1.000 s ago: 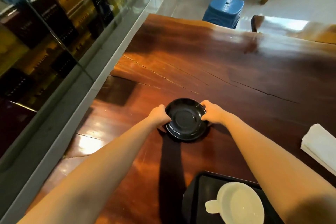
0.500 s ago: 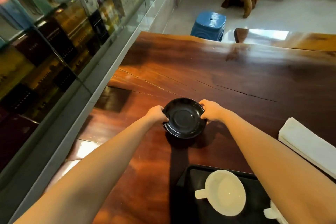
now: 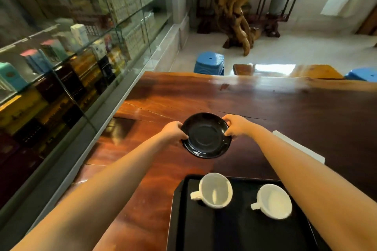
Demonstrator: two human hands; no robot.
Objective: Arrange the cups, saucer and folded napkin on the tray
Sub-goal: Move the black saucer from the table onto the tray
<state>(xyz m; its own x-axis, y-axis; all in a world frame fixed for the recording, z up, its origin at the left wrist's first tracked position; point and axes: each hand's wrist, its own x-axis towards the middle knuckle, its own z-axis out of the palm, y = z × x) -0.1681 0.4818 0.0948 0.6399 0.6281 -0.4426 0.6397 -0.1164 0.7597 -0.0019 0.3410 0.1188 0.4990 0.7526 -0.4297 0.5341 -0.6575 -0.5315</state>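
Note:
A black saucer (image 3: 206, 135) is held by its rim between both hands, tilted toward me above the wooden table (image 3: 285, 108). My left hand (image 3: 173, 131) grips its left edge and my right hand (image 3: 235, 125) its right edge. Nearer to me lies a black tray (image 3: 183, 220) with two white cups on it: one at the left (image 3: 214, 190) and one at the right (image 3: 273, 201), both with handles pointing left. A folded white napkin (image 3: 302, 149) lies on the table to the right, partly hidden by my right forearm.
A glass display cabinet (image 3: 71, 57) full of boxes runs along the table's left side. Blue stools (image 3: 209, 63) stand beyond the far edge, with a carved wood sculpture (image 3: 236, 16) behind them. A second wooden surface (image 3: 285, 70) sits past the table.
Both hands have lifted the saucer off the table and drawn it toward the tray. The view has tilted up, so a second cup on the tray now shows.

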